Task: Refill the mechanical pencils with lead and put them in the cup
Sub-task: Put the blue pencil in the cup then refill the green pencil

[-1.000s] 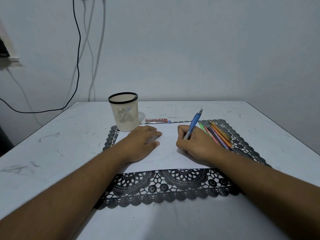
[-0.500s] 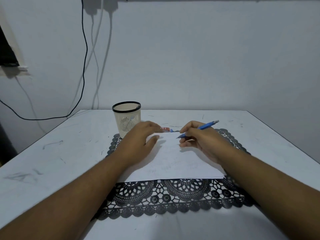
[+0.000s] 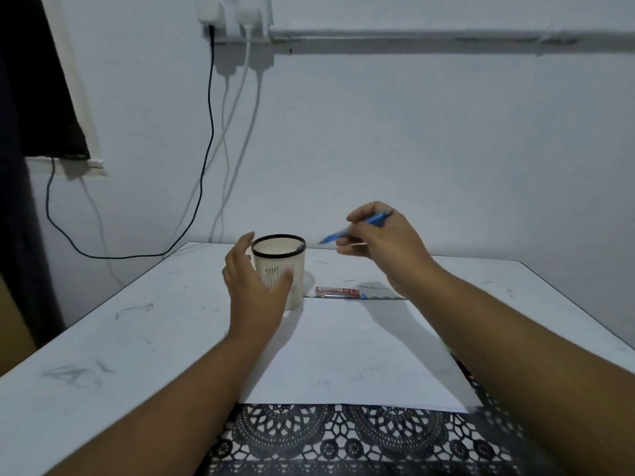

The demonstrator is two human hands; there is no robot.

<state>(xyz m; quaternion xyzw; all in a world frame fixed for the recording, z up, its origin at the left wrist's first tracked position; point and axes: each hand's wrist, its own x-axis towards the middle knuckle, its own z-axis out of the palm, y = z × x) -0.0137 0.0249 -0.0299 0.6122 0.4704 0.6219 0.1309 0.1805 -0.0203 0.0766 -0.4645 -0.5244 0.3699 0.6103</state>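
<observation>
One blue mechanical pencil (image 3: 355, 227), pinched in your raised right hand (image 3: 385, 242), tip aimed at the cup (image 3: 280, 266); your left hand (image 3: 256, 290), fingers spread, cups its near side, contact unclear. One red lead case (image 3: 338, 292) lies just right of it. One paper sheet (image 3: 350, 355) covers one black lace mat (image 3: 343, 438); bare table (image 3: 113, 338) on your left

Cup (image 3: 279, 269): cream, black rim, slotted vertical pattern on side. Pencil (image 3: 354, 229) in right hand: blue. Lead case (image 3: 338, 292) right of cup: red, blue tip at right end. Paper (image 3: 347, 355): plain white, faint grey scribbles near front. Mat (image 3: 343, 438) under paper: black lace, round medallion pattern. Table (image 3: 137, 338): white, grey scuff marks at left. Wall (image 3: 412, 149): pale grey-white. Cables at far left: one black (image 3: 209, 132), two white (image 3: 247, 108). Plugs (image 3: 209, 10): white.
</observation>
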